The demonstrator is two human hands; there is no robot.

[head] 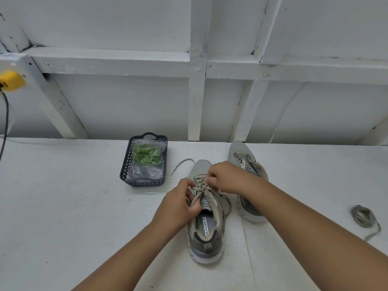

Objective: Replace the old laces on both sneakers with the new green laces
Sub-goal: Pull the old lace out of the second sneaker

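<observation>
Near sneaker [206, 219]: grey mesh upper, white sole, heel toward you, toe toward the wall, standing upright on the white table [63, 206]. Insole print reads "MEMORY FO…", the rest hidden. Old grey lace [201, 186] is threaded through the upper eyelets; one loose end [181, 164] trails off left of the toe onto the table.

Your left hand [180, 203] has its fingers curled, pinching the lace beside the tongue. Your right hand [225, 178] has its fingers bent over the eyelets, gripping the lace near the toe end of the lacing.

Second sneaker [246, 177]: just right of the first, partly hidden behind your right forearm, eyelets showing no lace. A coiled grey lace [364, 217] lies well apart on the right, near the frame edge.

New green laces [147, 155]: inside a clear plastic bag [144, 170], which sits in a dark slotted basket [126, 162] left of the near sneaker, close to the back edge of the table.

Open room: wide bare table to your left and front left; a narrower strip between the second sneaker and the coiled lace. White framed wall [197, 91] bounds the far edge. Yellow fitting [11, 81] with dark cord at far left.
</observation>
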